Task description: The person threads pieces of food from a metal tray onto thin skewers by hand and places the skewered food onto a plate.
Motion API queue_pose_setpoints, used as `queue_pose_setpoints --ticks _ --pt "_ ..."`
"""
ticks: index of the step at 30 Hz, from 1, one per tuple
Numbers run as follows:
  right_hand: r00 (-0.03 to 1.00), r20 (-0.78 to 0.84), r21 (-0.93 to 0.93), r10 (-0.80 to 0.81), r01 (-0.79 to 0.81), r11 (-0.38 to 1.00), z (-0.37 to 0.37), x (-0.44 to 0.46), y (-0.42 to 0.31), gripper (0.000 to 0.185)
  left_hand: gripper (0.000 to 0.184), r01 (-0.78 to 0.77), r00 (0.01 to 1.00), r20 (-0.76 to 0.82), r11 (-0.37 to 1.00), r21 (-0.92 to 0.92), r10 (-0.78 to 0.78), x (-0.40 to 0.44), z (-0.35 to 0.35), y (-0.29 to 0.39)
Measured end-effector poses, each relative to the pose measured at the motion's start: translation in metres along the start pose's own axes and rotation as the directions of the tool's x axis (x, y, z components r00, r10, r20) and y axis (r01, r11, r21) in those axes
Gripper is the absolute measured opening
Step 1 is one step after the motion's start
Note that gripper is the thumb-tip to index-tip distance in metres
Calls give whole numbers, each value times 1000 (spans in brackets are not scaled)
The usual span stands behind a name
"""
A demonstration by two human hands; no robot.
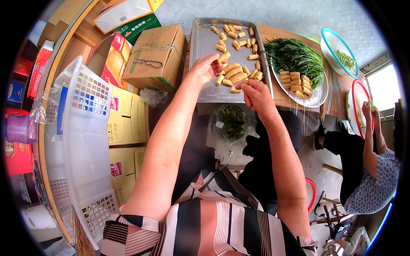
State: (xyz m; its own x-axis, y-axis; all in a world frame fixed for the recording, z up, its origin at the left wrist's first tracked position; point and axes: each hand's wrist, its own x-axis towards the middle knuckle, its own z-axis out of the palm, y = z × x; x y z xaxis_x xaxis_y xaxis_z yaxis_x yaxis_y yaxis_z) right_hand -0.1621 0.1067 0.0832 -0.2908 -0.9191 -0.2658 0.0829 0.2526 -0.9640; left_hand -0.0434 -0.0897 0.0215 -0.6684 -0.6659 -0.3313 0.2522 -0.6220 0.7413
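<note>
My left hand [204, 69] is over the left part of a metal tray [203, 94], its fingers closed on a golden-brown roll [223, 56]. More short brown rolls [237, 77] lie in the tray, bunched in the middle and scattered toward the far end. At the tray's near right corner, my right hand [257, 91] has its fingers pinched together. What it grips, if anything, is too small to make out. Right of the tray, a white oval plate [314, 101] bears stacked rolls [297, 83] and a heap of green leaves [295, 56].
Thin sticks [336, 91] lie beside the plate. A cardboard box [156, 55] with a knife [148, 63] on it stands left of the tray. Blue-rimmed [328, 38] and red-rimmed [352, 96] bowls are at right, where another person [371, 179] works. A bag of greens [232, 123] sits below.
</note>
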Motion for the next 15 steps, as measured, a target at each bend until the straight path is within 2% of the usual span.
queue_pose_setpoints --ticks 12,15 --pt "1000 1 -1 -18 18 1000 4 0 2 21 23 23 998 63 995 100 -29 -5 1 0" --pt "1000 -3 4 -17 17 1000 5 0 2 20 24 34 999 27 990 140 -38 -2 -3 -1"
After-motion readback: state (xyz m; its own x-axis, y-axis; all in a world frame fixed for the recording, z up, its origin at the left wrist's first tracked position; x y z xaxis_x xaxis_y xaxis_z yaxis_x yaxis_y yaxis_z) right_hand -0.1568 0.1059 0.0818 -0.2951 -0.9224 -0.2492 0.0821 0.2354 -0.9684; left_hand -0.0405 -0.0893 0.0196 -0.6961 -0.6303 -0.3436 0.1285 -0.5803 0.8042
